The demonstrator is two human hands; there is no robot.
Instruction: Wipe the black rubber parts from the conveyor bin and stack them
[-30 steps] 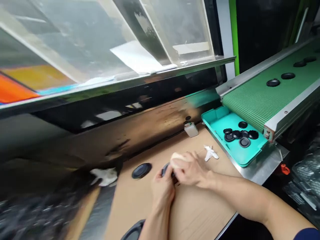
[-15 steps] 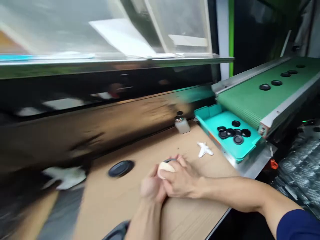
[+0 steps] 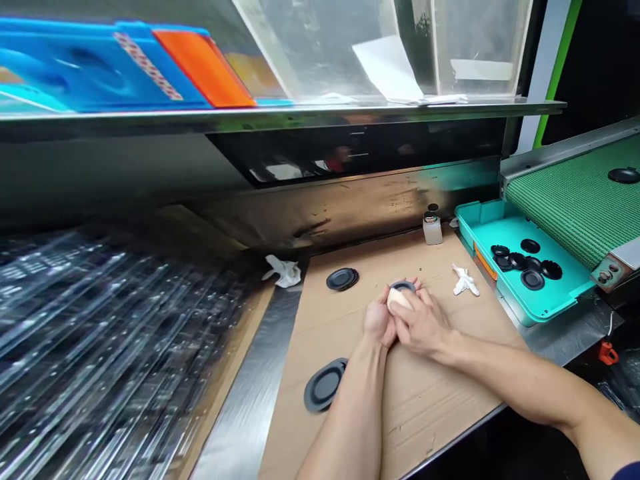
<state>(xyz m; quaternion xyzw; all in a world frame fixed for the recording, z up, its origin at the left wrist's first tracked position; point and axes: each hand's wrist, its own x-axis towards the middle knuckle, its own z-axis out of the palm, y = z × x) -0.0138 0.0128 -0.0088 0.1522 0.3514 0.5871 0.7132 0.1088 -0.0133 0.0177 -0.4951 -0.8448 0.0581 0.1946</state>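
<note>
Black rubber disc [image 3: 403, 286] up in both hands now, its rim just showing above a cream foam pad [image 3: 399, 299]! The right hand [image 3: 423, 325] curls closed over the pad while the left hand [image 3: 379, 320] cups in tight from the other side, the pair held firmly between them. At 10 o'clock, a dark disc [image 3: 343, 279] lies on the cardboard sheet [image 3: 435, 413]; at 8 o'clock, another sits beside the left forearm [image 3: 353, 427]. Out at 3 o'clock, the teal tray [image 3: 565, 287] still carries about seven discs [image 3: 525, 261], and at 2 o'clock, one more sits on the green belt [image 3: 623, 175].
</note>
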